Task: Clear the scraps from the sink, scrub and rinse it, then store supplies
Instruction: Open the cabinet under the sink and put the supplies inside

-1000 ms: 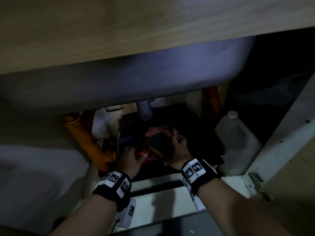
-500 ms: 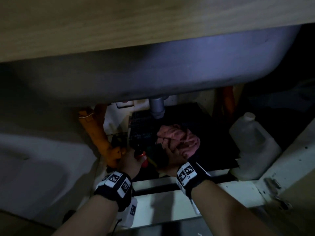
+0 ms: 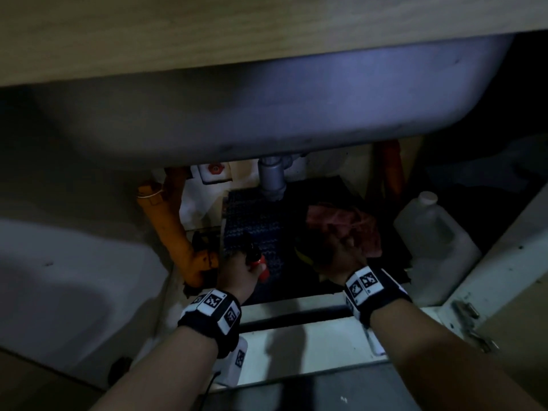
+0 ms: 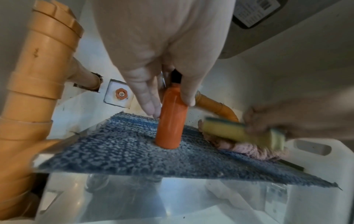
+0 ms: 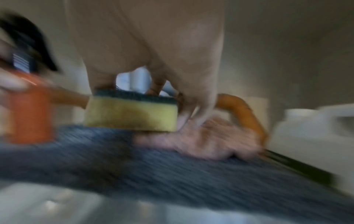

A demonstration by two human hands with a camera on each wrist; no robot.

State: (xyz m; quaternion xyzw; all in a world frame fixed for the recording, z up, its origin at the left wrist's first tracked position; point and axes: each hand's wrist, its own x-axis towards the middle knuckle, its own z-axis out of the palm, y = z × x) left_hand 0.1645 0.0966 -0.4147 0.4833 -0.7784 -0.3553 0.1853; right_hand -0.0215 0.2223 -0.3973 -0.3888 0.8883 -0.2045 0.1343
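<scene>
Since half a second before, our right hand [image 3: 341,256] had shifted right with the sponge [image 5: 132,112], fingers clenched on it over the pink cloth [image 4: 247,148]. The sink bowl [image 3: 267,114] blocked twelve o'clock; a white jug [image 3: 436,241] stood at three. Our left hand [image 4: 164,50] grasped the orange bottle [image 4: 171,119], upright on the blue mat [image 4: 153,157], plain only from the wrist.

Blue mat on the cabinet floor under the sink

A blue woven mat [image 4: 122,153] is covering the white cabinet floor [image 3: 296,339]. An orange bottle [image 4: 171,119] is standing upright on it near the middle, a crumpled pink cloth [image 4: 247,149] is lying on its right part, and a translucent white jug [image 3: 433,247] is sitting just beside the mat's right edge.
</scene>
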